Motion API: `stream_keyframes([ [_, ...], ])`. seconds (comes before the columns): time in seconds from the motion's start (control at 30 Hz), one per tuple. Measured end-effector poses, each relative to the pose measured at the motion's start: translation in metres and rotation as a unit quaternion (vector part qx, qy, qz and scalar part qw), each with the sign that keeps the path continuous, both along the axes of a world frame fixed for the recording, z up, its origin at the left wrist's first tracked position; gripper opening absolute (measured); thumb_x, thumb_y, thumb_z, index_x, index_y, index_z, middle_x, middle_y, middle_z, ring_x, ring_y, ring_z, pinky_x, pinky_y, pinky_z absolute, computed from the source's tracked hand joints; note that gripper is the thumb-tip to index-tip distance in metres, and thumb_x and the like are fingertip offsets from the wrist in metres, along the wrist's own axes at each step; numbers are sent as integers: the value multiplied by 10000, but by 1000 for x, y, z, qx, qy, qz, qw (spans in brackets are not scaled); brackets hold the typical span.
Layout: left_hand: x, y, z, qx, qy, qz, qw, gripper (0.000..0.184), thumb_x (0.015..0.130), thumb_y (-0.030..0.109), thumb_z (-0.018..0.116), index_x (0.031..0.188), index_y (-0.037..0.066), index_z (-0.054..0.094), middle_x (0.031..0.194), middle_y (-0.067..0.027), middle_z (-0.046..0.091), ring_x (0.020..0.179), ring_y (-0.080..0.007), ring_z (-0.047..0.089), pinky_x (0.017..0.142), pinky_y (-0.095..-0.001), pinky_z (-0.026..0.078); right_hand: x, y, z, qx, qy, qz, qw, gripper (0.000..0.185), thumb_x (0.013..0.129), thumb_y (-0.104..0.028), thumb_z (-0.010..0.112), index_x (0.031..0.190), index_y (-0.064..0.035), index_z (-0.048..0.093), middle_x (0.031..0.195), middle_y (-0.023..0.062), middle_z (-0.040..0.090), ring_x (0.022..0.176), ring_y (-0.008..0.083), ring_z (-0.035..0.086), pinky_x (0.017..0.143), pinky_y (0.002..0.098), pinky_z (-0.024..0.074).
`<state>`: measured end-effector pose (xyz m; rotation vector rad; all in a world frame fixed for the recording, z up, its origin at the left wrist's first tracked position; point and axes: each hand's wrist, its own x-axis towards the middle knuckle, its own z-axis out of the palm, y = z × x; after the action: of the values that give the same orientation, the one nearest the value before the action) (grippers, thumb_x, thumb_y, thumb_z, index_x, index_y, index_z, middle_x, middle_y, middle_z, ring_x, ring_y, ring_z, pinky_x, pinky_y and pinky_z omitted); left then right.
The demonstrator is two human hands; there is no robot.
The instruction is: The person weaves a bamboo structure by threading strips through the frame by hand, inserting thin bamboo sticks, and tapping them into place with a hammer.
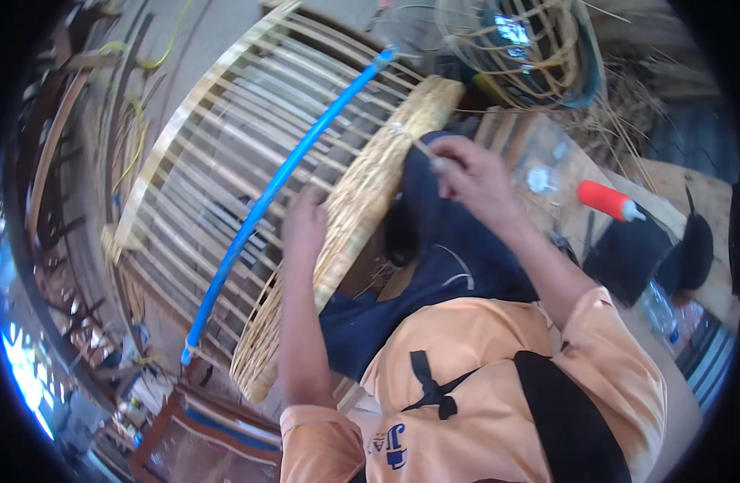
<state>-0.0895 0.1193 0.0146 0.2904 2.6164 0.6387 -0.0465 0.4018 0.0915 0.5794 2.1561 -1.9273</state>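
Observation:
A large slatted frame (217, 145) of pale wooden or cane rods lies tilted across my lap, with a thick woven cane band (362, 189) along its near side. A bright blue tube (281, 181) crosses the rods. My left hand (304, 221) is closed at the inner edge of the woven band, its fingers partly hidden among the rods. Pinched between the fingers of my right hand (470, 173) is a thin cane strand (423, 148) that runs to the top edge of the band.
Coiled cane strips (539, 48) fill a round tub at the top right. A red squeeze bottle (603, 197) lies on a board at right, near a black pouch (627, 249) and a clear plastic bottle (659, 310). Curved wooden pieces (56, 161) stand at left.

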Motion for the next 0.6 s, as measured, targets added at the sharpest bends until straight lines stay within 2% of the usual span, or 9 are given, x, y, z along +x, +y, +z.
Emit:
stream_keyframes([
  [0.07, 4, 27, 13, 1, 113, 53, 992, 374, 833, 164, 586, 1169, 12, 525, 1143, -225, 541, 1039, -391, 524, 878, -435, 435, 30, 61, 24, 150, -25, -29, 988, 157, 879, -71, 571, 1002, 17, 614, 756, 42, 603, 634, 119, 592, 591, 240, 470],
  [0.13, 1, 77, 44, 79, 96, 16, 992, 380, 839, 166, 585, 1174, -1, 518, 1143, -230, 537, 1040, -393, 522, 892, -435, 430, 76, 127, 5, 434, 51, 16, 899, 183, 856, -56, 575, 1020, 10, 620, 804, 110, 637, 720, 224, 634, 677, 295, 493],
  [0.17, 6, 103, 53, 139, 77, -15, 987, 387, 845, 168, 584, 1179, -13, 511, 1143, -235, 534, 1041, -395, 519, 907, -435, 424, 94, 146, 5, 439, 49, 12, 897, 183, 856, -56, 575, 1020, 10, 620, 804, 110, 637, 720, 224, 634, 677, 295, 493],
  [0.2, 15, 132, 52, 124, 134, -71, 981, 380, 847, 173, 584, 1187, 18, 518, 1120, -215, 547, 1050, -372, 523, 909, -428, 431, 112, 159, 8, 450, -34, 12, 892, 187, 840, -54, 568, 1012, -9, 625, 860, 161, 634, 797, 292, 624, 732, 354, 490],
  [0.23, 19, 162, 61, 170, 107, -130, 971, 360, 833, 153, 622, 1165, 35, 552, 1114, -189, 572, 1051, -343, 544, 910, -404, 436, 124, 165, 10, 456, -116, 11, 883, 194, 823, -51, 562, 1003, -27, 629, 917, 212, 631, 874, 360, 613, 788, 413, 486],
  [0.3, 35, 214, 61, 186, 55, -199, 961, 348, 810, 161, 629, 1133, 54, 553, 990, -147, 612, 943, -324, 584, 816, -412, 471, 132, 166, 11, 464, -149, 41, 872, 201, 821, -53, 555, 1007, -28, 629, 918, 214, 631, 877, 359, 614, 788, 422, 487],
  [0.33, 41, 239, 61, 132, -18, -237, 962, 411, 789, 182, 641, 1165, 68, 521, 935, -123, 628, 891, -331, 600, 755, -419, 487, 133, 165, 10, 470, -179, 75, 861, 209, 819, -55, 549, 1010, -29, 629, 920, 217, 630, 880, 357, 614, 789, 431, 487],
  [0.37, 54, 259, 43, 145, -4, -252, 957, 505, 772, 206, 657, 1223, 85, 467, 895, -139, 637, 847, -343, 620, 714, -436, 494, 130, 162, 6, 483, -194, 77, 850, 230, 817, -52, 527, 1019, -43, 635, 909, 208, 630, 879, 358, 617, 781, 438, 492],
  [0.6, 77, 322, 13, 120, -85, -280, 949, 547, 772, 224, 667, 1258, 123, 437, 848, -195, 642, 793, -361, 637, 681, -469, 489, 102, 152, -8, 528, -254, 122, 801, 209, 816, -41, 480, 957, -26, 633, 926, 199, 604, 863, 364, 628, 754, 441, 508],
])
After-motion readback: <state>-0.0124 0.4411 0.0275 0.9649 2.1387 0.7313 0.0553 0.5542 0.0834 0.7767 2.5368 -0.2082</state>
